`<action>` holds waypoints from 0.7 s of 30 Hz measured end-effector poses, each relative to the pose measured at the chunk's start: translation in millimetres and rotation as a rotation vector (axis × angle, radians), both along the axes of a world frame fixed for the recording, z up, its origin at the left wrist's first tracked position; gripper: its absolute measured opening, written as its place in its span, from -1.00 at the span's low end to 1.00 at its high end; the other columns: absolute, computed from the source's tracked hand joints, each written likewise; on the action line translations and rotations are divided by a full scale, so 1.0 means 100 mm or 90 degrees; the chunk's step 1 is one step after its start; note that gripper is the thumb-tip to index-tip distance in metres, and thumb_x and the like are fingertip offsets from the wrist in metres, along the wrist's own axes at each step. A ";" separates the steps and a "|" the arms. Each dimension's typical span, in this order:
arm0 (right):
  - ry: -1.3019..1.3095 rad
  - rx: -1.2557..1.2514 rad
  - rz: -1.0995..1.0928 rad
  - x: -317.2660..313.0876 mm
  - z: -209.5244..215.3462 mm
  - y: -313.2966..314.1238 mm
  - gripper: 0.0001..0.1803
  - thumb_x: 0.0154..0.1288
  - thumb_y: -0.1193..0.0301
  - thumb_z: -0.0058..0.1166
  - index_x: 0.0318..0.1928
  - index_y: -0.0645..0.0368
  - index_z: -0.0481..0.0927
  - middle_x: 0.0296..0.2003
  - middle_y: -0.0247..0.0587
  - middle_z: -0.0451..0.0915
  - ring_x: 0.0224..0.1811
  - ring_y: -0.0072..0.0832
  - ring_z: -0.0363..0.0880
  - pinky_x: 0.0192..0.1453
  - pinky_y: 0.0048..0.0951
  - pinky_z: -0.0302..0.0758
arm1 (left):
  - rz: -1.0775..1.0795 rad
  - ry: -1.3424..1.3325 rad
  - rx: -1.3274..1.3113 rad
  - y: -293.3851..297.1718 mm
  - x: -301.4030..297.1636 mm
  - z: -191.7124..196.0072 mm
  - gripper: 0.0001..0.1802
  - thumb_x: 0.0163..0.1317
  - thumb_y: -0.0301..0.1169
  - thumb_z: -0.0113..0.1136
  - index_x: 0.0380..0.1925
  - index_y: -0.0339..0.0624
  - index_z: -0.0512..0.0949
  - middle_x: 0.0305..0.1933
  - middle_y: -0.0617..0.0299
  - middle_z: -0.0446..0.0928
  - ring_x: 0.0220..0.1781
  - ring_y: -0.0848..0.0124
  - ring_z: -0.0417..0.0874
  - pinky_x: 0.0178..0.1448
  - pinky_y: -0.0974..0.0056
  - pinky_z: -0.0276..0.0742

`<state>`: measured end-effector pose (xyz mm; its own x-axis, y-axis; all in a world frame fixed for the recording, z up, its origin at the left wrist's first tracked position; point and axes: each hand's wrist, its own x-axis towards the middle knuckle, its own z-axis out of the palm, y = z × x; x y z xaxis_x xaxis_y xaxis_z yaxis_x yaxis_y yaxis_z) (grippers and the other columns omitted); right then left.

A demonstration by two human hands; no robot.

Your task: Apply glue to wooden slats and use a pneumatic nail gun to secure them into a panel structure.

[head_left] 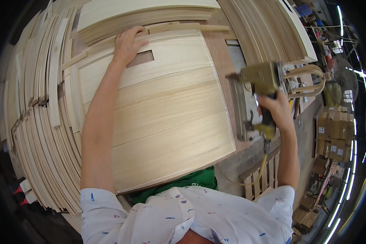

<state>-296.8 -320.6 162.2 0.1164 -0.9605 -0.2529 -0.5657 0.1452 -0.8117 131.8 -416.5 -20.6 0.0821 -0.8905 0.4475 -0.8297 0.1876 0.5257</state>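
Observation:
A pale wooden panel point(171, 105) made of wide boards lies before me, with a rectangular cutout point(140, 58) near its far edge. A narrow wooden strip point(171, 35) runs along that far edge. My left hand point(128, 44) is closed over the strip, fingers on its far side and thumb toward the cutout. To the right of the panel, my right hand point(274, 107) grips the handle of an air nail gun point(260, 77). The gun is held up off the panel, its nose pointing left, and looks slightly blurred. A yellow air hose point(262, 166) hangs from its base.
Long wooden slats point(49, 142) are stacked at left. Board stacks stand at the back point(146, 18) and back right point(268, 32). Green cloth point(199, 179) shows under the panel's near edge. A slatted wooden piece point(260, 175), cardboard boxes point(335, 130) and a fan point(345, 81) are at right.

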 end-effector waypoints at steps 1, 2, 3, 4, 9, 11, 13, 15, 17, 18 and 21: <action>0.016 -0.021 0.022 0.15 0.02 -0.16 -0.74 0.10 0.37 0.17 -0.30 0.34 0.54 -0.62 -0.28 0.52 -0.66 -0.56 0.47 -0.53 -0.51 0.40 | -0.002 0.000 0.001 0.01 0.00 0.00 -0.54 0.07 -0.16 0.31 -0.01 -0.01 0.55 0.00 0.15 0.61 0.16 0.15 0.50 0.32 0.06 0.22; 0.024 -0.031 0.045 0.28 0.01 -0.34 -0.74 0.10 0.36 0.17 -0.32 0.33 0.55 -0.63 -0.28 0.52 -0.66 -0.56 0.48 -0.52 -0.51 0.42 | 0.006 0.003 0.009 0.02 -0.01 0.00 -0.54 0.06 -0.17 0.31 -0.01 -0.01 0.55 0.01 0.15 0.61 0.16 0.15 0.50 0.33 0.07 0.22; 0.036 -0.043 0.064 0.39 0.03 -0.51 -0.74 0.10 0.35 0.17 -0.33 0.33 0.56 -0.63 -0.28 0.52 -0.65 -0.57 0.48 -0.51 -0.50 0.43 | 0.010 0.009 0.014 0.00 -0.06 0.01 -0.55 0.06 -0.19 0.31 -0.01 -0.02 0.55 0.01 0.16 0.61 0.16 0.15 0.50 0.33 0.08 0.23; 0.051 -0.056 0.085 0.54 0.04 -0.68 -0.74 0.10 0.35 0.17 -0.35 0.34 0.56 -0.63 -0.26 0.52 -0.64 -0.56 0.50 -0.51 -0.50 0.44 | 0.011 0.008 0.015 0.01 -0.05 0.01 -0.55 0.06 -0.19 0.31 -0.01 -0.02 0.55 0.01 0.16 0.61 0.16 0.15 0.50 0.33 0.08 0.23; 0.048 -0.089 0.124 1.10 -0.09 -1.23 -0.73 0.09 0.35 0.18 -0.39 0.38 0.60 -0.63 -0.20 0.53 -0.64 -0.53 0.52 -0.51 -0.48 0.47 | 0.023 -0.006 0.003 0.05 -0.05 0.01 -0.53 0.07 -0.18 0.30 0.01 -0.02 0.54 0.04 0.19 0.60 0.18 0.16 0.49 0.35 0.09 0.22; 0.047 -0.104 0.133 1.17 -0.14 -1.35 -0.73 0.09 0.35 0.18 -0.40 0.39 0.61 -0.62 -0.19 0.54 -0.64 -0.52 0.52 -0.51 -0.47 0.48 | 0.018 -0.003 0.008 0.05 -0.07 0.02 -0.51 0.08 -0.18 0.28 0.03 -0.05 0.54 0.07 0.17 0.59 0.20 0.17 0.48 0.35 0.09 0.20; 0.085 -0.094 0.150 1.18 -0.19 -1.43 -0.72 0.15 0.30 0.15 -0.36 0.33 0.57 -0.60 -0.23 0.54 -0.63 -0.58 0.51 -0.50 -0.53 0.47 | 0.013 0.000 0.013 0.04 -0.09 0.00 -0.50 0.09 -0.18 0.27 0.05 -0.08 0.54 0.10 0.15 0.58 0.22 0.17 0.46 0.36 0.09 0.19; 0.087 -0.086 0.151 1.21 -0.21 -1.44 -0.72 0.15 0.30 0.14 -0.36 0.34 0.57 -0.60 -0.23 0.53 -0.63 -0.58 0.51 -0.50 -0.53 0.48 | 0.008 0.011 -0.014 0.02 -0.09 -0.02 -0.51 0.08 -0.16 0.29 0.03 -0.02 0.53 0.04 0.20 0.60 0.20 0.18 0.48 0.35 0.06 0.20; 0.087 -0.078 0.151 1.22 -0.25 -1.47 -0.72 0.14 0.31 0.14 -0.37 0.35 0.58 -0.60 -0.23 0.53 -0.62 -0.58 0.51 -0.50 -0.53 0.48 | 0.015 0.002 -0.014 0.01 -0.07 -0.03 -0.51 0.07 -0.15 0.30 0.03 -0.02 0.53 0.04 0.20 0.60 0.20 0.17 0.48 0.36 0.06 0.20; 0.085 -0.078 0.156 1.21 -0.28 -1.52 -0.72 0.14 0.31 0.14 -0.37 0.35 0.58 -0.61 -0.24 0.53 -0.63 -0.58 0.51 -0.51 -0.52 0.48 | 0.021 -0.007 -0.017 0.01 -0.06 -0.02 -0.51 0.07 -0.15 0.30 0.03 -0.02 0.53 0.04 0.19 0.61 0.19 0.17 0.48 0.36 0.06 0.20; 0.083 -0.084 0.171 1.29 -0.33 -1.56 -0.71 0.12 0.31 0.15 -0.37 0.35 0.58 -0.60 -0.24 0.52 -0.63 -0.57 0.51 -0.52 -0.51 0.47 | 0.042 -0.033 0.019 0.05 0.04 -0.03 -0.51 0.08 -0.15 0.30 0.03 -0.02 0.54 0.03 0.18 0.61 0.18 0.17 0.49 0.33 0.06 0.24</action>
<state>-168.0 -476.4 128.7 0.3454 -0.9252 -0.1572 -0.6696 -0.1256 -0.7320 136.3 -411.6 -23.1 0.1187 -0.8972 0.4254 -0.8660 0.1160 0.4865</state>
